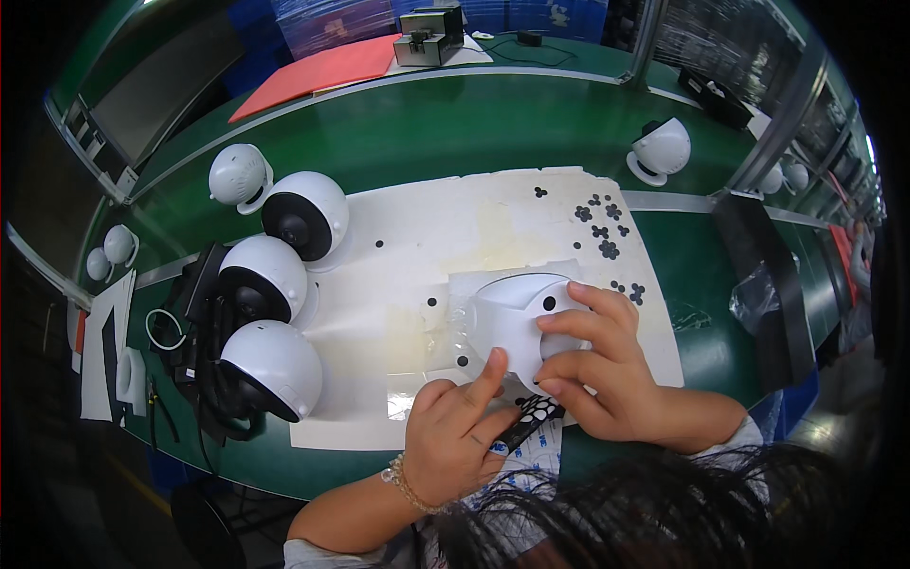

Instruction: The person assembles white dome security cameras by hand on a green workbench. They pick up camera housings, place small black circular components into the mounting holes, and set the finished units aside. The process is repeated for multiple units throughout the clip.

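Resting against a glossy white curved part [502, 318], the fingertips of the right hand [602, 365] were bent and parted along its right side, near a black dot on its face; whether they pinched its edge could not be told. The left hand [455, 431] stretched one finger to the part's lower left, its other fingers bent over a black strip with round holes [524, 424], their grip on it hidden. The part sat at the right of the middle of a pale board [398, 218], with black dot clusters [609, 248] beyond it. Three white globes with black faces [270, 268] crowded the board's left edge, a smaller white globe [235, 175] behind them and black cables [207, 370] beside them. Another globe [670, 147] stood at the far right on the green table [427, 119], and a dark trough [763, 284] flanked the board. Dark hair [664, 503] hung across the lower foreground, partly covering the forearms, which came in from below, angled toward each other, both wrists low and the hands nearly meeting.
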### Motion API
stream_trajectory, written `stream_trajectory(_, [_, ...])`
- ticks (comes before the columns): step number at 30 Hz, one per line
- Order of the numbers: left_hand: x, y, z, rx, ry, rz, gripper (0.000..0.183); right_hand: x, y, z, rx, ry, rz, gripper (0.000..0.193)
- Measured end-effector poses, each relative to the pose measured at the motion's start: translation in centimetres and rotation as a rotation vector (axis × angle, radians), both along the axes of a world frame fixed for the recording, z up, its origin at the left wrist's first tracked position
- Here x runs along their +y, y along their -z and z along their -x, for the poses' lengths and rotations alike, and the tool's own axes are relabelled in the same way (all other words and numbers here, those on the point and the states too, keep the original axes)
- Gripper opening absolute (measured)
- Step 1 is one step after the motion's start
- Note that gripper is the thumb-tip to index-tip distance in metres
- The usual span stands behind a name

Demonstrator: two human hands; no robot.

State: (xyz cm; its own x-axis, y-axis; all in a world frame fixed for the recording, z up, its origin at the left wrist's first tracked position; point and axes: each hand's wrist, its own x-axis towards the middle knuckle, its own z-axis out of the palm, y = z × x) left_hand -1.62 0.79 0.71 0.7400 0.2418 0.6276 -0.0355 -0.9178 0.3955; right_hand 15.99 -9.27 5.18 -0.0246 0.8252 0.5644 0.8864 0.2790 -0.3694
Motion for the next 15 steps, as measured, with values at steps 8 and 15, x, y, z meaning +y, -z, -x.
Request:
stream_trajectory(8, [0.1,0.2,-0.2,-0.015,-0.012,-0.005,0.032,-1.3,1.4,-1.6,-0.374,0.121,-0.19,0.028])
stream_trajectory(15, [-0.1,-0.2,-0.7,-0.035,-0.076,-0.08,0.025,2.6,4.7,-17.8,0.109,0.581,-0.081,0.033])
